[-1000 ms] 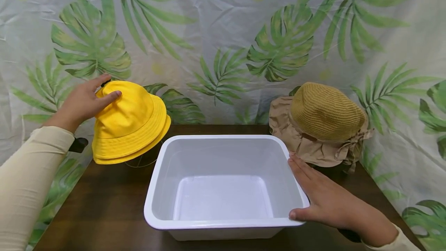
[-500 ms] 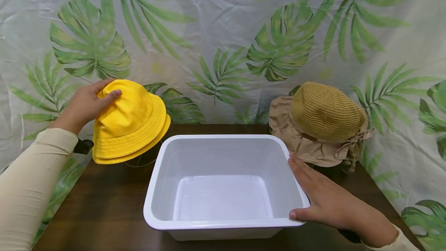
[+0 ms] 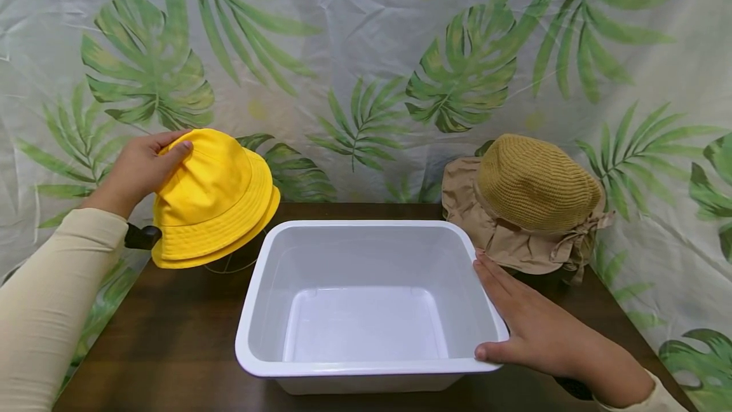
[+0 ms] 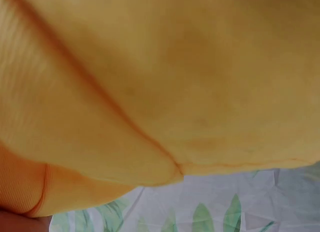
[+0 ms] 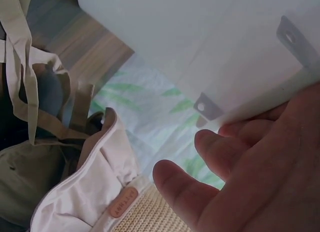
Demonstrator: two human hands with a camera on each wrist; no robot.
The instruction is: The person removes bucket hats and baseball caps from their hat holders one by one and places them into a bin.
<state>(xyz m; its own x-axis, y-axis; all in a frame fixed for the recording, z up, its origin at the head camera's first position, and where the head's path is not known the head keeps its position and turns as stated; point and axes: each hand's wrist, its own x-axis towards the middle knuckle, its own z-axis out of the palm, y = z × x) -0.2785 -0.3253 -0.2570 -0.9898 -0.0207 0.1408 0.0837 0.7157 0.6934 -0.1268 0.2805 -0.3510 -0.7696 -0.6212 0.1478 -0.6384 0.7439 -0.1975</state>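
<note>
At the left of the head view, my left hand (image 3: pixel 140 170) pinches the crown of a yellow bucket hat (image 3: pixel 211 189) between thumb and fingers. Two yellow brims show, one just under the other, so a second hat seems nested beneath. Yellow cloth (image 4: pixel 175 91) fills most of the left wrist view. My right hand (image 3: pixel 537 323) rests on the right side of a white plastic tub (image 3: pixel 366 367), its thumb at the front corner and its fingers extended along the rim. In the right wrist view, fingertips (image 5: pixel 172 177) lie spread beside the tub's outer wall.
A tan knitted-crown hat (image 3: pixel 534 186) sits on a beige ruffled-brim hat (image 3: pixel 503 243) with a bow, at the back right. Thin wire (image 3: pixel 229 266) shows beneath the yellow hats. The dark wooden table (image 3: pixel 171 336) backs onto a leaf-print cloth (image 3: pixel 366 49).
My left thumb has slid slightly left on the crown, and the fingers have closed into a pinch there. The right hand, the tub and the tan and beige hats have stayed put.
</note>
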